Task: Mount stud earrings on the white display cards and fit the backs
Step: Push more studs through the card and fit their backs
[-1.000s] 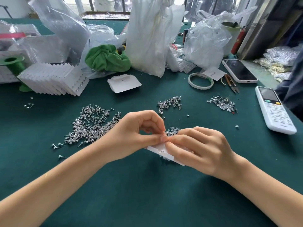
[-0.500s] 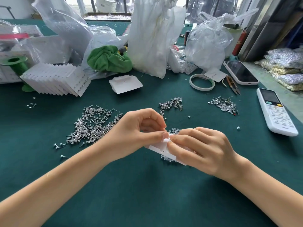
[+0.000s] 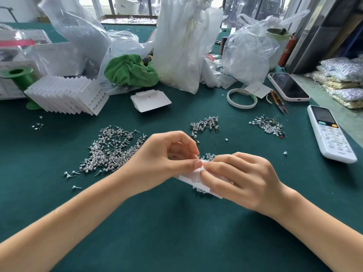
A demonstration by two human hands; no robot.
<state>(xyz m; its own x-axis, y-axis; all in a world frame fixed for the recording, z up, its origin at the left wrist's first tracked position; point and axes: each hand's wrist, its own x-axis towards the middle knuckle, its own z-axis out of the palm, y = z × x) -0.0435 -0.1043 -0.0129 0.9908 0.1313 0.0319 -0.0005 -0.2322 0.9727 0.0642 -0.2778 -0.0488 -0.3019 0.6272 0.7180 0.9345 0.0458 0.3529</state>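
Observation:
A white display card (image 3: 191, 176) is held low over the green table, between both hands. My left hand (image 3: 163, 160) pinches its upper edge with thumb and forefinger. My right hand (image 3: 237, 177) curls over the card's right part, fingertips meeting the left thumb at a small stud post; what it pinches is too small to tell. A large heap of stud earrings (image 3: 110, 152) lies left of my left hand. Smaller heaps lie at centre (image 3: 205, 124) and right (image 3: 268, 125), and one pile (image 3: 209, 156) sits just behind the card.
A fanned stack of white cards (image 3: 64, 95) stands at the back left by a green spool (image 3: 18, 75). A folded card (image 3: 150, 100), tape roll (image 3: 241, 98), snips (image 3: 279, 101), phone (image 3: 287, 86) and white remote (image 3: 330, 134) lie around. Plastic bags (image 3: 182, 42) and a green cloth (image 3: 130, 70) crowd the back.
Both hands keep the card in the same place. My fingertips have shifted slightly at the card's upper edge.

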